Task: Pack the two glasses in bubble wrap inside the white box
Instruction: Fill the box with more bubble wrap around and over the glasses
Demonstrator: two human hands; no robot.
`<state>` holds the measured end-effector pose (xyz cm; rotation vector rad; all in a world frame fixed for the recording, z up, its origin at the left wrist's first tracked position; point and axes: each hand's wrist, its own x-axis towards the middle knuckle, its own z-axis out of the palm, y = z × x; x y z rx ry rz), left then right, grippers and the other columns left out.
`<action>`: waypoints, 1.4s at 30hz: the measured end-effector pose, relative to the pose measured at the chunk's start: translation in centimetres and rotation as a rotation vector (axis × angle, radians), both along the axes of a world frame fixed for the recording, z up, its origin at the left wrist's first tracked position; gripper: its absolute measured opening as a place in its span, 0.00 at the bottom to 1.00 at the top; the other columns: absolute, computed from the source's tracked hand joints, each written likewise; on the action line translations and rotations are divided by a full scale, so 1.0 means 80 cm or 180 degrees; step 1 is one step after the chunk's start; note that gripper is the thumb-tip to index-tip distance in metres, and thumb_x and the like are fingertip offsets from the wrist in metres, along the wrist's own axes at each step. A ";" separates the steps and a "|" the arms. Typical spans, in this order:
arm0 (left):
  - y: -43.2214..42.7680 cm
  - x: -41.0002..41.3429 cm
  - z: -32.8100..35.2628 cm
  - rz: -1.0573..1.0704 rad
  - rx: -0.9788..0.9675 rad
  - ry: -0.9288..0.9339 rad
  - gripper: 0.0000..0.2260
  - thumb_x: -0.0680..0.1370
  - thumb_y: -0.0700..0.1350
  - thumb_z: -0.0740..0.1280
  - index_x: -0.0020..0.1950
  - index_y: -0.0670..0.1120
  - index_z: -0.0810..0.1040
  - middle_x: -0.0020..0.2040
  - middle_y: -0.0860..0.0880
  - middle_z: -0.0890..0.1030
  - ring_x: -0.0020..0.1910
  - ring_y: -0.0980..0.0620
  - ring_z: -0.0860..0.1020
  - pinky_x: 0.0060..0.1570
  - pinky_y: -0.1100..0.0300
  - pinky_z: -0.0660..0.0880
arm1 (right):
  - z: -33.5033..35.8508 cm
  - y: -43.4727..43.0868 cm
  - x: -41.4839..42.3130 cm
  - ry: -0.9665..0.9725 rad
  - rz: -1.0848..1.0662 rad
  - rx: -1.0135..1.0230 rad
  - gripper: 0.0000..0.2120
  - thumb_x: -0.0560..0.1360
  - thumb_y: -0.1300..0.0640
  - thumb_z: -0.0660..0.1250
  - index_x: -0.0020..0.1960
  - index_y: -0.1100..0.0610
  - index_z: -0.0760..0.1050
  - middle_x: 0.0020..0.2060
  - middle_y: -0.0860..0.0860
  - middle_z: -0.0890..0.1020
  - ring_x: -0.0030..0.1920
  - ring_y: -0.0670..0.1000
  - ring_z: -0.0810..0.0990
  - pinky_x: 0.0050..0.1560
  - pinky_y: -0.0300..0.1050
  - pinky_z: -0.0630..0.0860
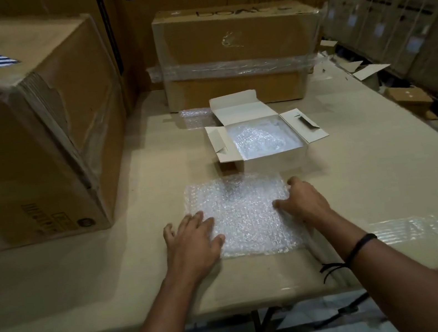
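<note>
A square sheet of bubble wrap [245,214] lies flat on the cardboard-covered table. My left hand [192,239] rests flat on its left edge with fingers spread. My right hand [302,199] lies on its right edge, fingers lightly bent on the sheet. Just beyond the sheet stands the white box [272,158], lid and side flaps open. Inside it lies a bubble-wrapped bundle [261,139]; what it holds is hidden. No bare glass is in view.
A big cardboard carton [22,136] stands at the left. A film-wrapped carton [236,54] sits behind the white box, with a scrap of bubble wrap [194,116] at its foot. Small boxes [408,100] lie at the far right. The table edge [237,310] runs near me.
</note>
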<state>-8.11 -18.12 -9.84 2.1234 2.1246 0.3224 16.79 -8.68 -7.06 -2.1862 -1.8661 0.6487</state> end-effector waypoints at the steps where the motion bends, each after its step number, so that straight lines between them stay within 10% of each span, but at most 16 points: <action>1: -0.001 0.001 0.001 0.0032 0.0040 -0.0054 0.26 0.75 0.64 0.55 0.72 0.57 0.69 0.77 0.53 0.63 0.75 0.53 0.58 0.69 0.44 0.49 | 0.001 0.004 0.004 0.0122 -0.0103 -0.0046 0.30 0.70 0.43 0.74 0.63 0.58 0.68 0.56 0.56 0.78 0.53 0.57 0.78 0.46 0.48 0.75; 7: -0.002 0.006 0.010 -0.0346 -0.0359 0.0006 0.29 0.75 0.67 0.56 0.74 0.59 0.65 0.79 0.55 0.57 0.77 0.54 0.52 0.72 0.44 0.43 | 0.015 0.016 0.017 0.0599 -0.0009 -0.0350 0.17 0.67 0.58 0.77 0.32 0.57 0.68 0.27 0.52 0.72 0.26 0.51 0.71 0.28 0.40 0.67; 15: 0.046 0.046 0.046 -0.0159 0.0681 -0.0987 0.34 0.68 0.69 0.59 0.72 0.56 0.69 0.71 0.54 0.70 0.72 0.52 0.64 0.65 0.54 0.53 | 0.106 0.027 0.040 0.1986 0.1150 -0.0188 0.13 0.70 0.71 0.73 0.51 0.58 0.80 0.37 0.53 0.81 0.38 0.49 0.80 0.43 0.42 0.79; 19: 0.092 0.071 0.094 -0.0292 0.0184 -0.2185 0.45 0.64 0.65 0.75 0.77 0.58 0.59 0.74 0.56 0.65 0.71 0.56 0.63 0.69 0.52 0.58 | 0.149 0.047 0.050 0.2153 0.1749 -0.0627 0.17 0.69 0.73 0.72 0.56 0.61 0.79 0.41 0.54 0.85 0.41 0.50 0.83 0.46 0.41 0.80; 25: 0.144 0.097 0.133 -0.0213 0.0235 -0.3167 0.03 0.73 0.44 0.75 0.44 0.49 0.83 0.41 0.50 0.84 0.40 0.54 0.81 0.45 0.57 0.77 | 0.150 0.083 0.063 0.2076 0.1740 -0.0567 0.17 0.71 0.67 0.74 0.58 0.57 0.78 0.40 0.54 0.84 0.42 0.52 0.82 0.48 0.50 0.78; 33: 0.173 0.114 0.132 0.1155 0.0421 -0.4367 0.06 0.77 0.44 0.70 0.48 0.42 0.81 0.37 0.49 0.81 0.28 0.55 0.76 0.30 0.63 0.72 | 0.117 0.101 0.107 0.2895 0.1167 -0.0209 0.13 0.73 0.64 0.72 0.58 0.61 0.78 0.47 0.56 0.85 0.48 0.56 0.85 0.48 0.50 0.82; 37: 0.197 0.119 0.140 0.1027 0.0340 -0.4266 0.08 0.79 0.47 0.67 0.46 0.44 0.80 0.39 0.47 0.81 0.31 0.52 0.79 0.37 0.58 0.75 | 0.112 0.140 0.104 0.3401 0.0406 0.0352 0.06 0.75 0.66 0.69 0.52 0.64 0.79 0.38 0.56 0.84 0.36 0.54 0.82 0.39 0.47 0.81; 42: 0.245 0.119 0.142 0.0911 0.0900 -0.3363 0.06 0.79 0.47 0.68 0.43 0.47 0.81 0.38 0.49 0.82 0.34 0.54 0.78 0.37 0.60 0.74 | 0.120 0.196 0.104 0.2599 0.0635 0.0528 0.02 0.77 0.60 0.69 0.46 0.59 0.80 0.35 0.53 0.83 0.31 0.49 0.78 0.29 0.42 0.74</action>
